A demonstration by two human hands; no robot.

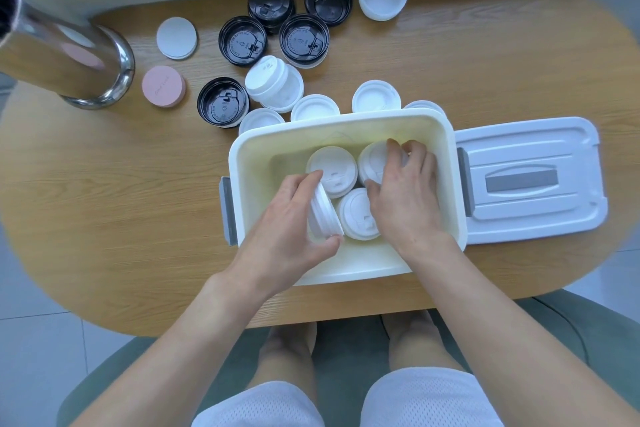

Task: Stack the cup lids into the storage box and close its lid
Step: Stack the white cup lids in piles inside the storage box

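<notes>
Open white plastic storage box (346, 128) at table centre, three white cup-lid stacks (331, 166) already lying inside. Left hand (287, 229) curled snugly around a tilted stack of white ribbed lids (322, 215) at the box's near left; right hand (405, 194) spread with fingers clasping the far-right stack (372, 159). Detached white box lid (530, 177) lying flat just right; black lids (242, 40) scattered far behind.

I see a white storage box (341, 130) with grey latches (228, 211); its white lid (530, 146) carries a grey handle (521, 180). The cup lids inside (332, 163) are white. On the light wood-grain tabletop (121, 201) I count black lids (242, 40) with embossed lettering, more white ones (273, 83), one pink disc (163, 86), one white disc (176, 37), and a shiny silver cylinder (62, 45).
</notes>
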